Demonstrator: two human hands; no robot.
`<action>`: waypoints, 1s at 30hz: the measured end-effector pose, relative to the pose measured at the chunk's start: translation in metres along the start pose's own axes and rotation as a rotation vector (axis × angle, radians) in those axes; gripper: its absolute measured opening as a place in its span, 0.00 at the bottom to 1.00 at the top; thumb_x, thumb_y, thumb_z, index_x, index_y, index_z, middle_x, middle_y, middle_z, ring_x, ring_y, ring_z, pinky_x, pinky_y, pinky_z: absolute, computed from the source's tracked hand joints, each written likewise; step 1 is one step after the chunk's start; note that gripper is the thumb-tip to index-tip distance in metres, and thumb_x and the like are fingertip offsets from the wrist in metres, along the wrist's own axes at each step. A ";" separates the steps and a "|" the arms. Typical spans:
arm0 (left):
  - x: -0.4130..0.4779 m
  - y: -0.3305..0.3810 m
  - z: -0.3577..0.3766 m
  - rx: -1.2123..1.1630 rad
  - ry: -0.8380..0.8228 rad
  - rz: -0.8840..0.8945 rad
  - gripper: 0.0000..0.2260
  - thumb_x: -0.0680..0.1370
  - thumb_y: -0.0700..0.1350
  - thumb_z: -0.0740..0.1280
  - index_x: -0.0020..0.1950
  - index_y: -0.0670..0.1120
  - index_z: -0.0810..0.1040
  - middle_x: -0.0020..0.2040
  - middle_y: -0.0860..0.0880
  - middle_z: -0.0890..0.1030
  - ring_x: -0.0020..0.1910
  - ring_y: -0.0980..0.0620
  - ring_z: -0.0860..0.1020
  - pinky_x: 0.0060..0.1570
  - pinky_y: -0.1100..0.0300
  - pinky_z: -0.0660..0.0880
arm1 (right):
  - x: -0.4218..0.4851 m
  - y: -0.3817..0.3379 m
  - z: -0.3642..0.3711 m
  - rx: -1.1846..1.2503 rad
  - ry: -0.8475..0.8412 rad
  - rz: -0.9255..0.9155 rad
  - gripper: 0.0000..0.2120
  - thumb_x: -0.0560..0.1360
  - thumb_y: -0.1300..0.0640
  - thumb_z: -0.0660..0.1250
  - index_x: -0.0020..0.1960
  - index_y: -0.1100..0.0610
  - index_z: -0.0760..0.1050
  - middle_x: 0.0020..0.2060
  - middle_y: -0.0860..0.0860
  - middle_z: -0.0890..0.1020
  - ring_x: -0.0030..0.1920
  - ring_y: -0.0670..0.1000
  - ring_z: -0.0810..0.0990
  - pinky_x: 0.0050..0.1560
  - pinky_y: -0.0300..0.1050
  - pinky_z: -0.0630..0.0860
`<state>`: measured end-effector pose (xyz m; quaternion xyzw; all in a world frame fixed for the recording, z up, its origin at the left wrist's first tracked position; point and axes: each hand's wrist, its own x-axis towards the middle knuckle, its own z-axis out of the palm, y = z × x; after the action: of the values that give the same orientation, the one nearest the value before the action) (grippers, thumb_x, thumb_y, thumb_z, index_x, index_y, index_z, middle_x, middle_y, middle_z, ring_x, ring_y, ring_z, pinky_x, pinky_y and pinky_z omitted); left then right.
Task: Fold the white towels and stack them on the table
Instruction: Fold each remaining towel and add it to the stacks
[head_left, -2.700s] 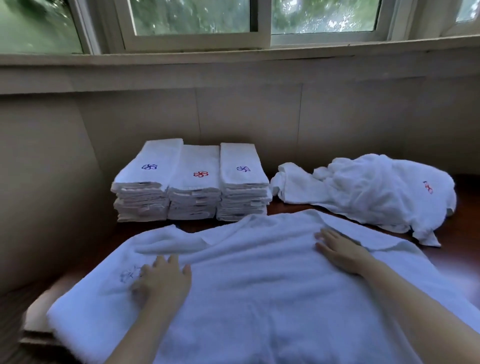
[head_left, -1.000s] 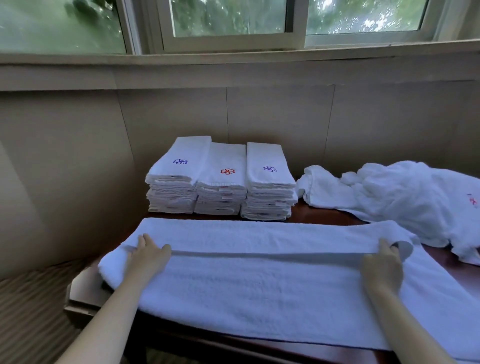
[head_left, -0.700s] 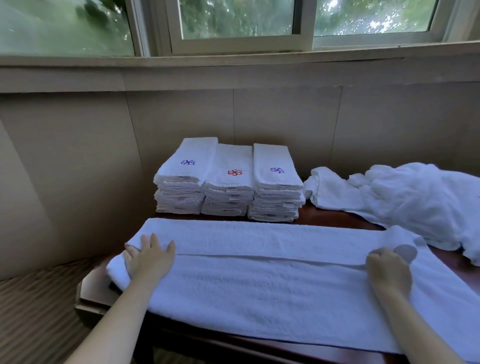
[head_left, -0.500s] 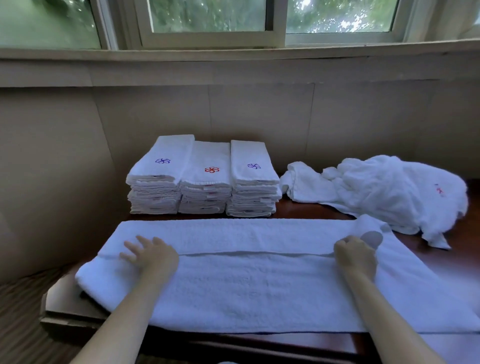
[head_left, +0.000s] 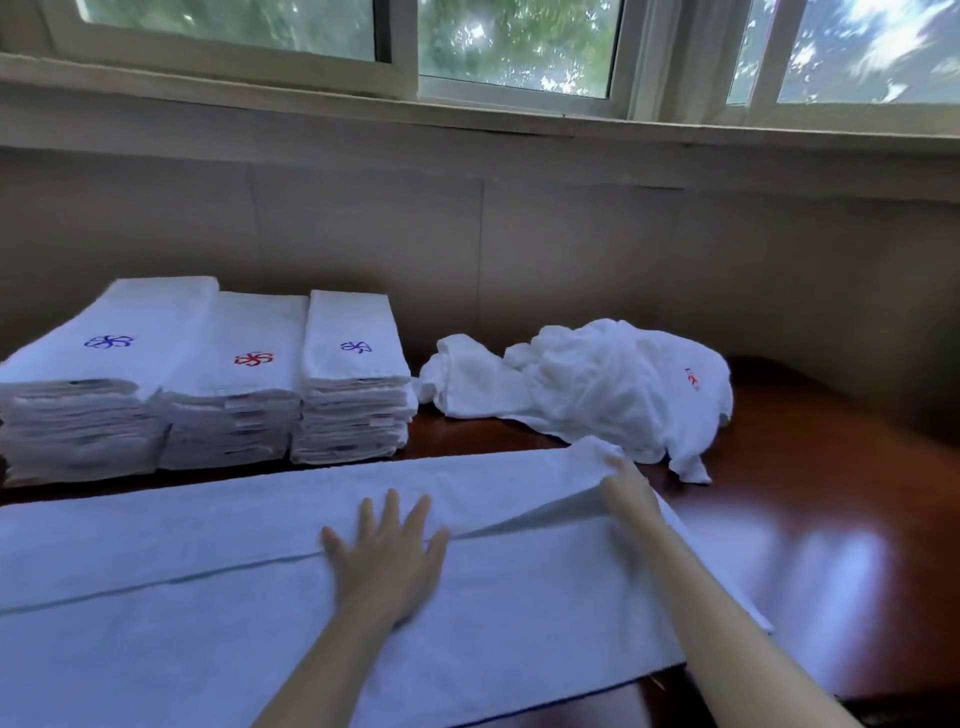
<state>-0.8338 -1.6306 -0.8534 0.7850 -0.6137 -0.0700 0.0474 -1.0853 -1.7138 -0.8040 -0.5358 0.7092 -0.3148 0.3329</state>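
Observation:
A long white towel lies folded lengthwise across the front of the dark wooden table. My left hand presses flat on its middle with the fingers spread. My right hand grips the towel's right end, where the upper layer lifts off the lower one. Three stacks of folded white towels with blue and red flower marks stand side by side at the back left. A crumpled heap of unfolded white towels lies at the back, right of the stacks.
A beige wall under a window sill runs close behind the stacks and the heap. Bare glossy tabletop shows to the right of the long towel.
The towel's far edge was folded over toward me. My left hand has slid from the towel's left end to its middle. My right hand now lifts the right end. The view swung right.

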 end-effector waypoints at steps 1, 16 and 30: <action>0.001 0.001 0.000 0.000 0.012 0.006 0.26 0.78 0.66 0.42 0.76 0.64 0.46 0.79 0.53 0.44 0.77 0.47 0.43 0.66 0.32 0.44 | 0.010 -0.007 -0.010 0.150 0.006 0.041 0.11 0.79 0.65 0.57 0.57 0.56 0.71 0.51 0.57 0.73 0.51 0.55 0.73 0.47 0.43 0.68; 0.001 0.002 0.001 -0.010 0.006 0.053 0.25 0.80 0.62 0.44 0.77 0.62 0.45 0.79 0.53 0.43 0.77 0.47 0.42 0.68 0.33 0.43 | 0.013 0.045 -0.015 -0.179 0.355 -0.194 0.24 0.70 0.71 0.58 0.63 0.58 0.77 0.60 0.57 0.77 0.61 0.59 0.74 0.50 0.43 0.69; -0.003 0.005 -0.001 -0.013 0.002 0.077 0.26 0.80 0.64 0.42 0.77 0.61 0.43 0.79 0.51 0.40 0.77 0.46 0.39 0.68 0.32 0.40 | 0.067 0.021 -0.048 -0.168 0.262 -0.136 0.16 0.73 0.69 0.62 0.59 0.63 0.77 0.55 0.60 0.81 0.55 0.58 0.77 0.43 0.39 0.67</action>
<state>-0.8393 -1.6290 -0.8518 0.7605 -0.6429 -0.0714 0.0560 -1.1493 -1.7702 -0.8016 -0.5629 0.7324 -0.3435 0.1696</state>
